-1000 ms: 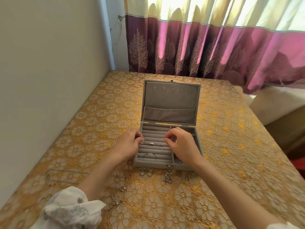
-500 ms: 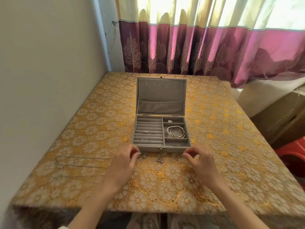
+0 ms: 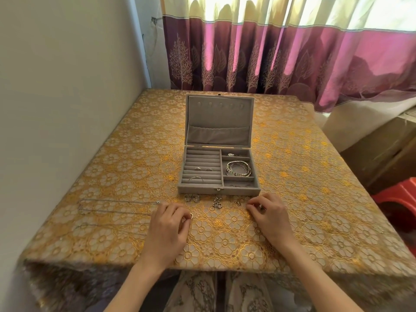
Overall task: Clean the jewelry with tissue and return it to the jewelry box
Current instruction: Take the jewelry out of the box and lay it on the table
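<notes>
The jewelry box [image 3: 219, 170] stands open on the gold floral tablecloth [image 3: 292, 176], lid upright, with rings in its left slots and bracelets [image 3: 238, 169] in a right compartment. Loose rings [image 3: 192, 197] lie just before it. The left hand [image 3: 167, 228] pinches a ring [image 3: 191, 215] between curled fingers. The right hand [image 3: 269, 218] rests nearby, fingers curled; its contents cannot be determined.

Grey jewelry box [image 3: 219, 170] stands open, rings [image 3: 192, 197] just before it.
</notes>
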A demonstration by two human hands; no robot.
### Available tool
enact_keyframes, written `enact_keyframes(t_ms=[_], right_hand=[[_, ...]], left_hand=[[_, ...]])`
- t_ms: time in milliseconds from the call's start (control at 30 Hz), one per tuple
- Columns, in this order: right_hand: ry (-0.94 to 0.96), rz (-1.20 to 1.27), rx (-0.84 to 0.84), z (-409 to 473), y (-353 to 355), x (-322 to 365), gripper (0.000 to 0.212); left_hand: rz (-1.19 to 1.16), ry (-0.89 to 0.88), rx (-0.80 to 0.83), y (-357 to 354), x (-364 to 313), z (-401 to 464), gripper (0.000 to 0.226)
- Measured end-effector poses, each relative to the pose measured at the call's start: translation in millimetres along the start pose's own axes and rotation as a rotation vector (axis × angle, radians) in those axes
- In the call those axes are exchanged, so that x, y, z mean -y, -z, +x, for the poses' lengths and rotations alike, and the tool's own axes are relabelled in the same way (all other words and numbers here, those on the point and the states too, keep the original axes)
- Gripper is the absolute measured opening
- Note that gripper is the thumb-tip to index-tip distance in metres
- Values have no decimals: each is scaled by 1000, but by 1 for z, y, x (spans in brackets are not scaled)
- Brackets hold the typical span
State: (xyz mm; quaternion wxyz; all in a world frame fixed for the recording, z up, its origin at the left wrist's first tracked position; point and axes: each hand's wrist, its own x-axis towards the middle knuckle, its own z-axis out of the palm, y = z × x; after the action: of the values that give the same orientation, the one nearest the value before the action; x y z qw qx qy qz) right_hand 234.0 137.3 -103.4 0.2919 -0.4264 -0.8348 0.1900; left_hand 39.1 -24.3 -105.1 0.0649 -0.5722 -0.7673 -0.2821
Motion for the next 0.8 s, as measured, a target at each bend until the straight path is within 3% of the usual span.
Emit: enact_keyframes(t_ms=[800], right_hand=[[-3, -36, -39, 2, -4, 2, 7]], left_hand=[[-43, 83, 7, -3, -1, 7, 29]])
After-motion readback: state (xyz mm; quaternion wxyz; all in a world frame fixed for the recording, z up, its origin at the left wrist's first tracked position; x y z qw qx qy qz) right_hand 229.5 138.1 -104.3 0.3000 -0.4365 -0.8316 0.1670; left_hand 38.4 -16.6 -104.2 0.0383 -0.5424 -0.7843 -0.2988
